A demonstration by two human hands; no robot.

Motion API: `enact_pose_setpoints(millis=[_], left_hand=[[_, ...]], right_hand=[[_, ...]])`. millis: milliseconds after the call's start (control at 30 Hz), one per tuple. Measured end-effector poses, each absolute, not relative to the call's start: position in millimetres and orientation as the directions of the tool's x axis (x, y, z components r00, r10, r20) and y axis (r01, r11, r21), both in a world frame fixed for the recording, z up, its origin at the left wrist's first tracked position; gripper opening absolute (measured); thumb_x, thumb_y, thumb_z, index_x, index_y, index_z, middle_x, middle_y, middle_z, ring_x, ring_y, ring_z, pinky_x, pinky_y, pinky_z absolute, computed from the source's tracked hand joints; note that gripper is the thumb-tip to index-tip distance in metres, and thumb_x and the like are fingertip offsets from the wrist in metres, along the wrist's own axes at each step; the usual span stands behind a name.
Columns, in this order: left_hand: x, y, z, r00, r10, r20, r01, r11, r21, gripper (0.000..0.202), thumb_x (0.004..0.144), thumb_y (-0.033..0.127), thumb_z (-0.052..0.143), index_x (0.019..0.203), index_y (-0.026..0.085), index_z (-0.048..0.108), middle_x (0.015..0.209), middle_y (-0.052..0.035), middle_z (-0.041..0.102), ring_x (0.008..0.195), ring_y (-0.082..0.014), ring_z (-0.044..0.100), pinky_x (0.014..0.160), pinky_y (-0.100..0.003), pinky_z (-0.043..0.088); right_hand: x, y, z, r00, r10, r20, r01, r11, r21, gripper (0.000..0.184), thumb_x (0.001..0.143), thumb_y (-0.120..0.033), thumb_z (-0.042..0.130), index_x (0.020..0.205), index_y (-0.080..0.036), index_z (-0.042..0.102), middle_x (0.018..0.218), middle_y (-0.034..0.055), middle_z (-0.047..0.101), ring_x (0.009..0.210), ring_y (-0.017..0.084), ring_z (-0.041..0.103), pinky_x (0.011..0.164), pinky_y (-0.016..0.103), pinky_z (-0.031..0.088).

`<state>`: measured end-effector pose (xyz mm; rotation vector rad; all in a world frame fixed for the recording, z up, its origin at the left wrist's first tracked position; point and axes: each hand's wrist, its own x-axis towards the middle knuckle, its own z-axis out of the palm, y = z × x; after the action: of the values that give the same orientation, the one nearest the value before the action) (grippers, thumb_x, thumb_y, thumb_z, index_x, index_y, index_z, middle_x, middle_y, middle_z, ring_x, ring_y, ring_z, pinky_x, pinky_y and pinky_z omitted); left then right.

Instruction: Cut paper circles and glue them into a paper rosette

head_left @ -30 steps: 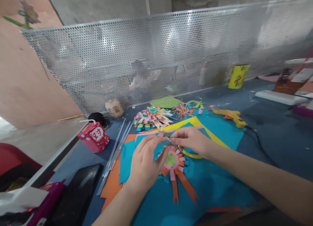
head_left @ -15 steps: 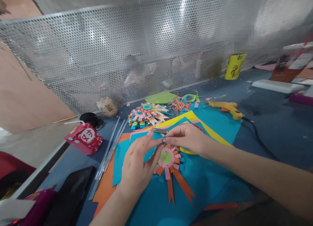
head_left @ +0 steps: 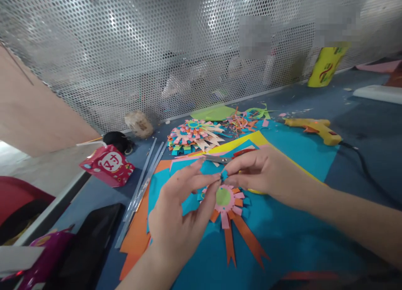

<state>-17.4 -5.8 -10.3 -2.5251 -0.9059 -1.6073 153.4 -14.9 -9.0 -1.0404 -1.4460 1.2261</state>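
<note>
My left hand (head_left: 180, 208) and my right hand (head_left: 270, 173) meet fingertip to fingertip, both pinching a small blue paper strip (head_left: 224, 175). Just below the fingers lies a paper rosette (head_left: 224, 197) with a green centre, pink, orange and blue loops and two orange tails. Whether the strip is joined to the rosette I cannot tell; the fingers cover its ends. Beyond my hands rest scissors (head_left: 220, 159), their handles partly behind my right hand. Everything sits on blue paper sheets (head_left: 201, 269).
Layered paper rosettes (head_left: 194, 135) and paper scraps (head_left: 241, 123) lie farther back. A yellow glue gun (head_left: 317, 129) with its cord is at right. Clear glue sticks (head_left: 143, 187), a black phone (head_left: 91, 239) and a red drink carton (head_left: 108, 166) are at left. A perforated metal screen (head_left: 141, 51) borders the table.
The camera view has shifted, and my hands and the rosette appear slightly farther right. My fingertips have parted a little, showing more of the blue strip.
</note>
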Motion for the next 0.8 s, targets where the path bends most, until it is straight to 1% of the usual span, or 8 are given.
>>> enact_pose_setpoints(millis=[100, 167, 267, 367, 433, 600, 733, 800], left_hand=[[-17.5, -7.9, -16.9, 0.213, 0.590, 0.779, 0.390, -0.783, 0.486, 0.028, 0.074, 0.008, 0.065, 0.095, 0.022, 0.052, 0.073, 0.0055, 0.069, 0.069, -0.0094, 0.065, 0.059, -0.019, 0.051], [-16.5, -8.8, -19.2, 0.166, 0.684, 0.711, 0.329, -0.718, 0.614, 0.033, 0.074, 0.010, 0.066, 0.097, 0.024, 0.047, 0.074, 0.0064, 0.069, 0.066, -0.0098, 0.064, 0.057, -0.021, 0.050], [-12.3, -10.2, -17.7, 0.090, 0.800, 0.593, 0.216, -0.597, 0.773, 0.030, 0.074, 0.012, 0.065, 0.093, 0.024, 0.046, 0.069, 0.0069, 0.068, 0.059, -0.0093, 0.063, 0.050, -0.020, 0.048], [-8.7, -10.7, -15.0, 0.062, 0.875, 0.480, 0.113, -0.484, 0.868, 0.029, 0.074, 0.013, 0.065, 0.095, 0.023, 0.047, 0.067, 0.0060, 0.068, 0.058, -0.0098, 0.063, 0.047, -0.019, 0.047], [-8.9, -10.1, -14.7, 0.102, 0.872, 0.480, 0.121, -0.489, 0.864, 0.032, 0.073, 0.014, 0.066, 0.098, 0.022, 0.048, 0.068, 0.0044, 0.068, 0.061, -0.0108, 0.064, 0.046, -0.019, 0.047], [-14.5, -6.7, -17.0, 0.246, 0.739, 0.627, 0.251, -0.673, 0.695, 0.050, 0.063, 0.016, 0.076, 0.103, 0.021, 0.045, 0.075, 0.0019, 0.067, 0.068, -0.0133, 0.065, 0.048, -0.021, 0.049], [-14.2, -4.9, -16.5, 0.245, 0.758, 0.605, 0.256, -0.652, 0.714, 0.037, 0.071, 0.013, 0.068, 0.100, 0.020, 0.046, 0.072, 0.0023, 0.068, 0.068, -0.0118, 0.065, 0.049, -0.019, 0.049], [-12.5, -4.7, -15.3, 0.204, 0.795, 0.572, 0.231, -0.607, 0.761, 0.035, 0.072, 0.012, 0.066, 0.099, 0.020, 0.047, 0.069, 0.0032, 0.067, 0.066, -0.0112, 0.064, 0.048, -0.018, 0.048]], right_hand=[[153.1, -14.8, -8.2, -0.198, 0.971, 0.135, 0.035, 0.144, -0.989, 0.003, 0.066, -0.016, 0.069, 0.068, -0.018, 0.069, 0.062, -0.0041, 0.064, 0.054, 0.006, 0.056, 0.049, 0.014, 0.044], [153.5, -14.4, -8.3, -0.190, 0.972, 0.137, 0.059, 0.151, -0.987, 0.002, 0.066, -0.018, 0.069, 0.068, -0.018, 0.069, 0.062, -0.0033, 0.064, 0.053, 0.007, 0.056, 0.048, 0.016, 0.044], [154.2, -14.4, -8.6, -0.169, 0.975, 0.145, 0.124, 0.167, -0.978, 0.004, 0.066, -0.022, 0.069, 0.068, -0.018, 0.069, 0.064, -0.0023, 0.065, 0.054, 0.008, 0.056, 0.048, 0.017, 0.044], [154.7, -15.3, -9.2, -0.172, 0.970, 0.170, 0.175, 0.200, -0.964, 0.003, 0.070, -0.019, 0.066, 0.069, -0.019, 0.069, 0.064, -0.0035, 0.064, 0.054, 0.007, 0.056, 0.048, 0.016, 0.044], [154.6, -16.2, -9.9, -0.182, 0.964, 0.193, 0.199, 0.228, -0.953, 0.005, 0.072, -0.017, 0.065, 0.070, -0.020, 0.068, 0.066, -0.0045, 0.065, 0.058, 0.007, 0.057, 0.050, 0.015, 0.044], [154.0, -17.2, -11.1, -0.179, 0.961, 0.212, 0.276, 0.256, -0.927, 0.005, 0.072, -0.019, 0.062, 0.070, -0.020, 0.067, 0.067, -0.0037, 0.065, 0.060, 0.009, 0.059, 0.049, 0.016, 0.045], [154.5, -17.3, -10.7, -0.201, 0.945, 0.257, 0.344, 0.313, -0.885, 0.007, 0.075, -0.022, 0.061, 0.072, -0.020, 0.067, 0.068, -0.0030, 0.064, 0.059, 0.009, 0.056, 0.048, 0.017, 0.044], [154.6, -17.5, -10.3, -0.206, 0.942, 0.264, 0.382, 0.325, -0.865, 0.007, 0.076, -0.022, 0.061, 0.071, -0.020, 0.066, 0.067, -0.0025, 0.063, 0.060, 0.009, 0.056, 0.048, 0.017, 0.044]])
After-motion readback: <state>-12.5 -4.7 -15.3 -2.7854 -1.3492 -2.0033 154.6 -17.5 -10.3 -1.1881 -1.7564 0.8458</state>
